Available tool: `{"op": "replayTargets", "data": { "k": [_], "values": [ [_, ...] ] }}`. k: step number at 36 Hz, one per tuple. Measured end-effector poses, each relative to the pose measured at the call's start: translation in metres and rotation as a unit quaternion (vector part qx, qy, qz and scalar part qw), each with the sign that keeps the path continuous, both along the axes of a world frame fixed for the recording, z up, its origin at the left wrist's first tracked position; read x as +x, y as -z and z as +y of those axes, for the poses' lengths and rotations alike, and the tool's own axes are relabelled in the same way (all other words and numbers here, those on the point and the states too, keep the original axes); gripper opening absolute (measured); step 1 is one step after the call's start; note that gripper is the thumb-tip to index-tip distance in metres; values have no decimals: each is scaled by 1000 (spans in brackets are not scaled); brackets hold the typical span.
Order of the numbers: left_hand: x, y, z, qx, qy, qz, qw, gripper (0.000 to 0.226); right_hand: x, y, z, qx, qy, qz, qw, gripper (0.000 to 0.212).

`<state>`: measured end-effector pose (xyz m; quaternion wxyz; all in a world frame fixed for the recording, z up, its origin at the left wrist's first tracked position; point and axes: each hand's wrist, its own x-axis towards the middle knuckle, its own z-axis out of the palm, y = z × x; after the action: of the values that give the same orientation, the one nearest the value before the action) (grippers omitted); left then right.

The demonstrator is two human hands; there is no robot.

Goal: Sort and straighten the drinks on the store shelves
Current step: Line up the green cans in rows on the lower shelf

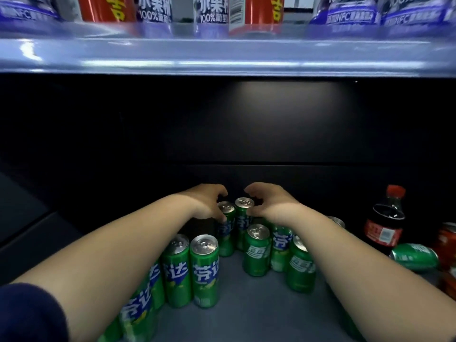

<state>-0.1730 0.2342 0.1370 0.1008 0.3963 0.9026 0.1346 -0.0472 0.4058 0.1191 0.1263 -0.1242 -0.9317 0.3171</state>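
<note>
Several slim green cans stand on the grey lower shelf (246, 307). My left hand (207, 203) curls round a green can (227, 233) at the back. Beside it, my right hand (266, 203) curls round a second back can (243, 218). The two cans stand upright and touch each other. Closer to me stand a left pair of cans (190, 270) and a right cluster of cans (257, 250). Both forearms reach in over the front cans and hide parts of them.
A cola bottle (385, 220) with a red cap stands at the right. A green can (414, 256) lies on its side next to it, with red cans (446, 245) at the edge. The upper shelf (222, 55) holds purple juice bottles and red cans. The back is dark.
</note>
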Motion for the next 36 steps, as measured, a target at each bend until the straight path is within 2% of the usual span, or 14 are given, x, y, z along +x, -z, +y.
{"op": "replayTargets", "data": {
  "k": [4,10,15,19,25,29,33,36],
  "values": [
    [-8,8,8,-11,7,1,1000,83,-18,5,7,74,2,-50,996,70],
    [-17,19,15,-8,21,-3,1000,64,-40,18,12,99,0,-96,990,77],
    [-19,24,18,2,21,-2,1000,57,-45,23,13,125,8,-99,987,88],
    [-17,24,17,14,17,9,1000,53,-44,24,14,101,16,-68,992,88],
    [-6,6,11,61,18,28,998,56,-30,11,16,9,16,31,999,71],
    [12,-30,1,134,6,39,990,51,-18,-16,17,-41,10,125,991,65],
    [35,-65,-10,219,-13,37,975,43,3,-53,11,-44,0,206,978,63],
    [56,-83,-22,265,-34,38,963,42,27,-75,1,-94,-19,255,962,63]
  ]
}}
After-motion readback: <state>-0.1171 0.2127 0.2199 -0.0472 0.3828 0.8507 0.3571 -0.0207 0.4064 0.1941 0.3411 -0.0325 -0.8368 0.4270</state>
